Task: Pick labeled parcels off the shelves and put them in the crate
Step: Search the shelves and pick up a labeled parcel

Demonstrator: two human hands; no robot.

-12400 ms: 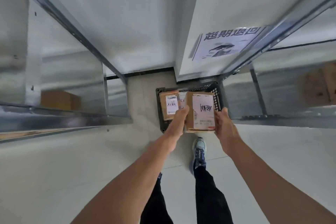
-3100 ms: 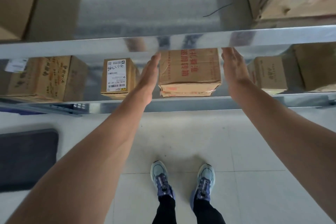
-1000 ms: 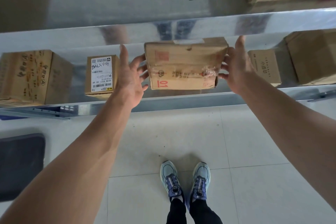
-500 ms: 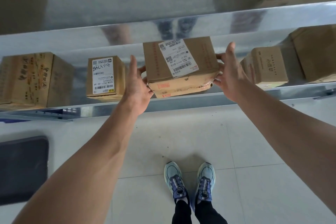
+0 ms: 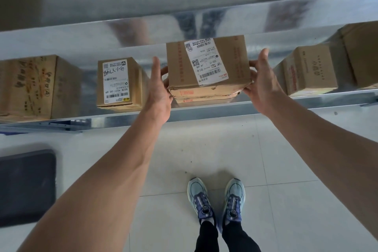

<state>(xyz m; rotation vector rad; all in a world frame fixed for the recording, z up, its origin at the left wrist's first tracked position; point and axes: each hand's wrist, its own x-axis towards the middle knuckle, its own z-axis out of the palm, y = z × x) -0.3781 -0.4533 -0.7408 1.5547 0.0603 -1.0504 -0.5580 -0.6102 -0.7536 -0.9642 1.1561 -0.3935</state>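
1. Because a box this broad has no single edge to pinch, the left hand [image 5: 158,90] and right hand [image 5: 263,86] press flat against opposite sides of the brown cardboard parcel with the white shipping label [image 5: 207,67], fingers [image 5: 155,71] loosely spread and clamping it between them.
2. The parcel sits at the front lip of the silver metal shelf [image 5: 204,113], its label face turned up toward the camera, probably so the label can be checked.
3. Left of that parcel, apart from it, stands a smaller brown labeled carton [image 5: 118,84]; right of it, a plain brown printed carton [image 5: 311,69].
4. No crate is in view, so the carry to it seems not yet begun.
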